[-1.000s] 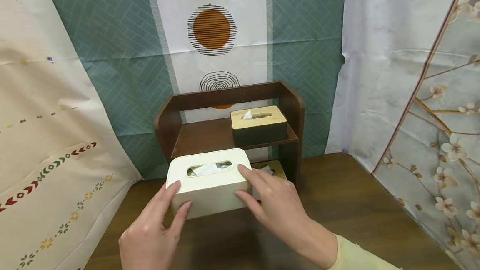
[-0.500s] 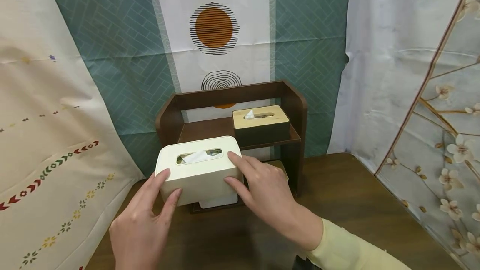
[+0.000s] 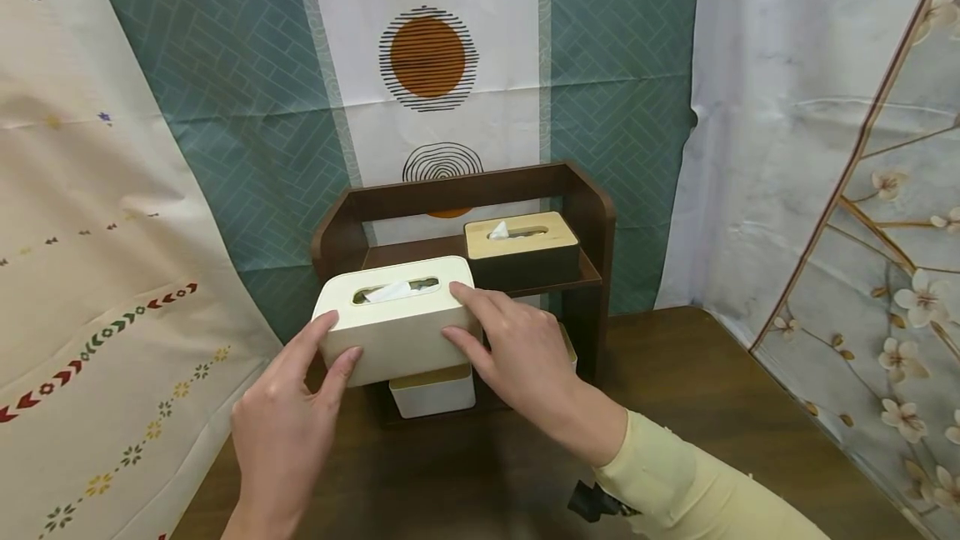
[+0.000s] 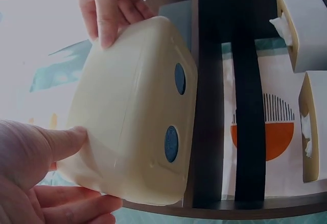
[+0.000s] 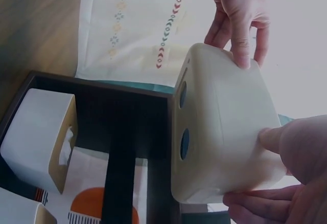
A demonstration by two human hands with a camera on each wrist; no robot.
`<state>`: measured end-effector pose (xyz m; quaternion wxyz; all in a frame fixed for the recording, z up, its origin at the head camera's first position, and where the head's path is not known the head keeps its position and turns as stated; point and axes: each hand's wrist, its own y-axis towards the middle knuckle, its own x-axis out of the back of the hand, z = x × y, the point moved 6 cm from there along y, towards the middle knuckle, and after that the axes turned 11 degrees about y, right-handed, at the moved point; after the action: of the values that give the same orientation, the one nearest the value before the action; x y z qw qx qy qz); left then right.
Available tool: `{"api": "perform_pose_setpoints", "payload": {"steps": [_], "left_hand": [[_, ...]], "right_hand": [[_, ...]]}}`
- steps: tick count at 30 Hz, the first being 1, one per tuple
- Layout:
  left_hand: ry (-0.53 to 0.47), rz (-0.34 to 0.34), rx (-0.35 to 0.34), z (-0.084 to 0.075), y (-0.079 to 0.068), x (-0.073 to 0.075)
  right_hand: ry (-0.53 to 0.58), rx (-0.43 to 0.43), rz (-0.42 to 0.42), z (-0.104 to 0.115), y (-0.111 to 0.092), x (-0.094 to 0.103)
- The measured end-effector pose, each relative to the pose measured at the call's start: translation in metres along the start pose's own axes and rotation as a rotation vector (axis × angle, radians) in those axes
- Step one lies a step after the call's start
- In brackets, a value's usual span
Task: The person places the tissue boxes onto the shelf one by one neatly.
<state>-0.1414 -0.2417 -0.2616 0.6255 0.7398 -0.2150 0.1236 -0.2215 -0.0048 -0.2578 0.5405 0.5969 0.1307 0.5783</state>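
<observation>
Between both hands is a cream tissue box [image 3: 397, 344], with white tissue showing in its oval slot. My left hand [image 3: 285, 419] grips its left end, thumb on the front face and fingers by the top edge. At the other end, my right hand [image 3: 525, 348] holds it the same way. The box is raised before the upper board of a dark brown two-tier shelf [image 3: 592, 236], overlapping its left part in the head view. Dark oval pads [image 4: 171, 143] show on the box's underside in the left wrist view.
A black tissue box with a wooden lid [image 3: 522, 267] stands on the upper board at right. Below are two white wood-topped tissue boxes, one [image 3: 435, 394] at left and one [image 5: 38, 129] partly behind my right hand in the head view. Patterned curtains surround the wooden table [image 3: 667, 407].
Both hands have carried the cream tissue box left and upward toward the shelf's upper board. More of the lower left white box now shows beneath it.
</observation>
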Motion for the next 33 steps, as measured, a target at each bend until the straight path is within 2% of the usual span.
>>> {"api": "perform_pose_setpoints", "payload": {"steps": [9,24,28,33], "left_hand": [[-0.002,-0.025,-0.023,0.000,0.010,-0.006],[-0.057,-0.001,0.022,0.011,0.022,-0.038],[-0.072,0.013,0.038,0.013,0.025,-0.044],[-0.055,0.007,0.030,0.013,0.029,-0.052]], "right_hand": [[-0.010,0.007,-0.018,-0.001,0.009,0.001],[-0.048,-0.026,0.025,-0.015,0.027,-0.013],[-0.099,-0.031,0.042,-0.018,0.030,-0.016],[-0.192,-0.001,0.019,-0.022,0.036,-0.017]]}}
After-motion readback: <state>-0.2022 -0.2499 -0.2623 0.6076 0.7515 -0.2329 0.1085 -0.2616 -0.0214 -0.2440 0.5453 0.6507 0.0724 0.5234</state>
